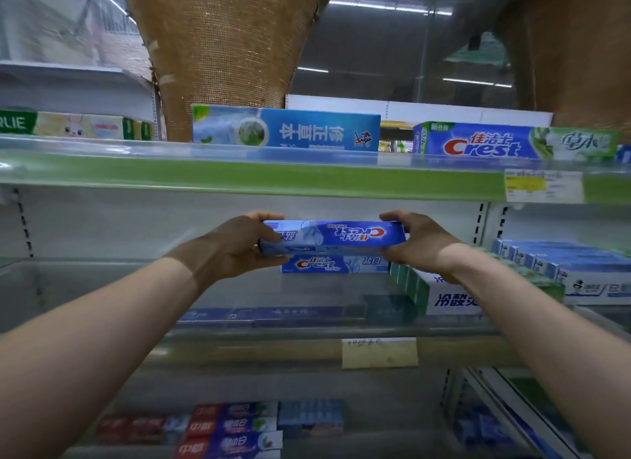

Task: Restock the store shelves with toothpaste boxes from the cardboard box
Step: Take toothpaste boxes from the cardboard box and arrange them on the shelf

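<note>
Store shelving: over the middle shelf a toothpaste box is gripped by left hand and right hand, fingers curled round its ends. Placing is judged underway; lowering onto the shelved box is required.

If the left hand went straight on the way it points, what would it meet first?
The left hand would probably meet the left end of the lower toothpaste box, just under the held toothpaste box; if it passes that, the back wall. Depth is unclear.
</note>
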### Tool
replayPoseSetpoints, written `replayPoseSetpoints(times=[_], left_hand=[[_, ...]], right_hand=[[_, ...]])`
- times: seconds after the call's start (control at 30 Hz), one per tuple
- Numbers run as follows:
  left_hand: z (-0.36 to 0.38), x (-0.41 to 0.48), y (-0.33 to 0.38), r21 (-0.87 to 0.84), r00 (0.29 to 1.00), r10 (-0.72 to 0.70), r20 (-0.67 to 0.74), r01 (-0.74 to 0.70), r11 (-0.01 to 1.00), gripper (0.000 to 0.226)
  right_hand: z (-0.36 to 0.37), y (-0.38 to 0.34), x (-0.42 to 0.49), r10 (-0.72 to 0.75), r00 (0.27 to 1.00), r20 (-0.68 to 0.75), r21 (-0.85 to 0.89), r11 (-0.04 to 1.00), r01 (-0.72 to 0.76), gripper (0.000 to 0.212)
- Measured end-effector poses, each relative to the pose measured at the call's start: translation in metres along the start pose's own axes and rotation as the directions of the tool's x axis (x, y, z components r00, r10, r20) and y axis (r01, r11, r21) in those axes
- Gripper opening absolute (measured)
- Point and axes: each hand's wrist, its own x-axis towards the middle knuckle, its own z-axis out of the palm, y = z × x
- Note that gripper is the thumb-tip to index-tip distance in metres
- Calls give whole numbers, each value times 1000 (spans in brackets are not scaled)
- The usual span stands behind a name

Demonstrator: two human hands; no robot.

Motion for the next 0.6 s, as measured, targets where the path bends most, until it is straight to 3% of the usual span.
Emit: replayPoseSetpoints(times=[0.1,0.2,0.27,0.33,0.4,0.53,0.6], left_hand=[[-3,3,2,-16,1000,13,-1,-13,1000,27],[-6,6,2,10,1000,28,-6,-28,1000,25],[-10,8,1,169,1000,7,19,-10,985,23],[-11,8,0,455,996,-45,77,5,890,19],[-4,6,1,611,990,-71,123,-19,792,13],[27,-3,10,549,961,-127,245,-30,835,19],[40,-3,11,433,953,-133,273,2,902,20]], right_hand=[[6,3,5,-16,1000,-14,16,1000,17,63],[6,6,10,60,998,31,266,962,-66,60],[4,5,13,102,994,48,439,891,-113,49],[1,5,18,140,990,-7,565,817,-112,39],[0,5,23,189,980,-62,644,758,-106,34],[13,-7,30,245,969,-41,758,639,-129,50],[20,-15,27,258,966,26,809,562,-172,45]])
